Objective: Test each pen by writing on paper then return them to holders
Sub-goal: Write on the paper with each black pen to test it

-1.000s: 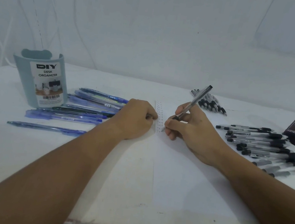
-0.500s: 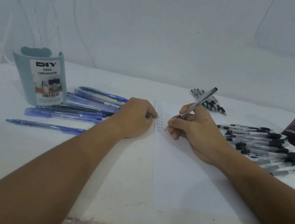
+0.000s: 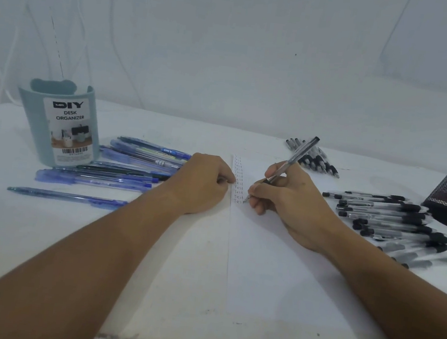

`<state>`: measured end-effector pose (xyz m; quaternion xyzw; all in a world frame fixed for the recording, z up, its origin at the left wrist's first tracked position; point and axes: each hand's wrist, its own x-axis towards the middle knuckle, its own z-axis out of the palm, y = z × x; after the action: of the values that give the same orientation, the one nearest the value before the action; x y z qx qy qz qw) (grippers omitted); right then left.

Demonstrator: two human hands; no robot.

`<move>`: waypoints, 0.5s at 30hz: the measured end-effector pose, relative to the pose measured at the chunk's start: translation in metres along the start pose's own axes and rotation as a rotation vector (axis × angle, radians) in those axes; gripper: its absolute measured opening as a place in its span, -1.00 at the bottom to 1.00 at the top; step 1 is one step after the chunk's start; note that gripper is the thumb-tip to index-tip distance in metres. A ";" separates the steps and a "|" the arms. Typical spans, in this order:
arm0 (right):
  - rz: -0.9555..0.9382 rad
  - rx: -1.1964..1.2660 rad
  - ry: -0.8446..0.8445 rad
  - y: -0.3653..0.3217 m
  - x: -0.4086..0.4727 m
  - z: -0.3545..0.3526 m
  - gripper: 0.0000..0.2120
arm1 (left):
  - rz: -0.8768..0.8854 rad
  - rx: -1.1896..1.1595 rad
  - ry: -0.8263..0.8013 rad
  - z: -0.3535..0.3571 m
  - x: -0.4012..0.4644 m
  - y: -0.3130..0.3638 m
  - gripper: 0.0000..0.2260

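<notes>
Behind the right hand point(image 3: 293, 202), fingers hide the pen point(image 3: 292, 163) grip

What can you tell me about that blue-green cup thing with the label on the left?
The desk organizer is a pale teal holder, plastic by its look, standing upright at the table's far left. Its rim is wavy at the back. A white label reads DIY DESK ORGANIZER, with a small photo and barcode. Nothing sticks out above its rim. Blue pens lie against its base; neither hand touches it.
</notes>
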<state>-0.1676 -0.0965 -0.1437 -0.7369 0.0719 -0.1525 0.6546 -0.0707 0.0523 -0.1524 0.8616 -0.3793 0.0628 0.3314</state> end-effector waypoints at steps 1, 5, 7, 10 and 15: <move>0.000 0.012 0.006 0.001 0.000 0.000 -0.69 | 0.001 0.000 0.000 0.000 0.000 0.000 -0.71; -0.032 -0.099 0.014 0.002 0.001 0.003 -0.72 | 0.009 0.001 0.001 -0.001 0.000 -0.001 -0.72; -0.021 -0.037 0.027 0.001 0.000 0.002 -0.71 | 0.006 -0.001 0.003 0.000 0.000 -0.001 -0.72; 0.014 0.161 0.065 -0.003 0.000 0.001 -0.77 | 0.000 0.006 0.001 0.000 0.000 -0.002 -0.73; 0.037 0.319 0.214 -0.010 0.005 -0.003 -0.64 | 0.000 -0.005 -0.009 0.000 0.001 -0.001 -0.72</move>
<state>-0.1643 -0.0996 -0.1331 -0.6021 0.1294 -0.2275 0.7543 -0.0688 0.0525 -0.1523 0.8610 -0.3811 0.0580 0.3316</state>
